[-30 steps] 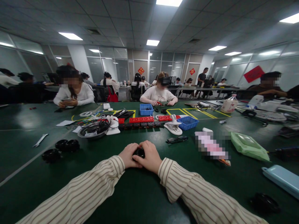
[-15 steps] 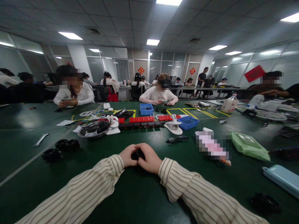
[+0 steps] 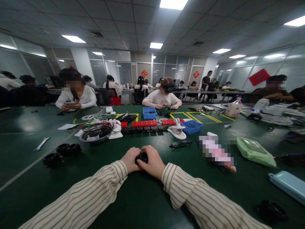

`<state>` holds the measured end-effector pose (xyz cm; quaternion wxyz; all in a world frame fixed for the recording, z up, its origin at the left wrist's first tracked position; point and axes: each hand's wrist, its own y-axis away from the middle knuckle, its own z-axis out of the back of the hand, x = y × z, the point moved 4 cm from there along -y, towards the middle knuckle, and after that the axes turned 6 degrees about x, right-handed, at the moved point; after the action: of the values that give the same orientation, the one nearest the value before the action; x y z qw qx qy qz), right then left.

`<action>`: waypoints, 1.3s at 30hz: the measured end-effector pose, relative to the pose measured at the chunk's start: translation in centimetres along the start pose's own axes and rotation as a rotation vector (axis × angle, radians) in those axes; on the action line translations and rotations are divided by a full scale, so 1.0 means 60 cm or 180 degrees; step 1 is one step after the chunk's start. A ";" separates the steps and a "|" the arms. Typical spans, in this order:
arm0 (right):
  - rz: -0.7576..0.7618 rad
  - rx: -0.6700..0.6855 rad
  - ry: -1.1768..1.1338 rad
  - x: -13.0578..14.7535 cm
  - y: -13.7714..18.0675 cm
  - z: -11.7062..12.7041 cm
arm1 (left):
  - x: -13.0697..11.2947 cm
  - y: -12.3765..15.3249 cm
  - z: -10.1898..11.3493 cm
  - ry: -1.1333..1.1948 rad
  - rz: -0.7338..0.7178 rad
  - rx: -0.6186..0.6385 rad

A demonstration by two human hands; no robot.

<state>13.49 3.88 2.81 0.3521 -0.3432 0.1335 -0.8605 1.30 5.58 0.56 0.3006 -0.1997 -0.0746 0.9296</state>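
Observation:
Between my two hands is a glossy black ring-shaped part (image 3: 143, 157), low over the green table (image 3: 133, 197). My left hand (image 3: 131, 159) is closed around its left side. From the right, my right hand (image 3: 153, 161) grips it, with the thumb across the near side. Fingers cover much of the part, so its full shape and exact kind are hidden. Several similar black round parts (image 3: 69, 149) sit to the left on the table, and another black part (image 3: 271, 210) lies at the lower right.
Ahead lie a metal bowl of cables (image 3: 95, 135), red-and-black strips (image 3: 145, 123), a white clip stand (image 3: 177, 130), a blue bin (image 3: 192, 127) and glasses (image 3: 180, 144). A wrench (image 3: 41, 144) is at left; a green wipes pack (image 3: 256, 152) and blue case (image 3: 288, 184) at right. A co-worker (image 3: 162, 97) sits opposite.
My fingers have shifted on the black part, and more of its round opening shows now. Both hands stay in nearly the same place.

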 end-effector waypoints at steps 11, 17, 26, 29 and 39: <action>0.0392 0.0181 -0.0298 0.015 0.005 0.008 | 0.014 0.000 -0.014 0.0494 -0.0115 0.0188; -0.0099 0.0015 0.0099 0.005 0.001 0.008 | -0.004 0.002 0.000 0.0058 0.0032 0.0073; 0.0035 -0.0064 -0.0203 0.003 -0.001 0.003 | -0.010 0.001 0.006 -0.0072 0.0068 -0.0021; 0.0250 -0.0079 -0.0476 0.009 0.001 0.008 | -0.001 0.001 0.000 0.0202 -0.0008 0.0036; 0.0044 -0.0031 -0.0131 0.008 0.001 0.013 | -0.002 0.004 0.005 0.0334 -0.0011 0.0057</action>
<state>13.82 3.48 3.58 0.3590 -0.3615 0.1328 -0.8502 1.15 5.30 0.82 0.3075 -0.2454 -0.0507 0.9180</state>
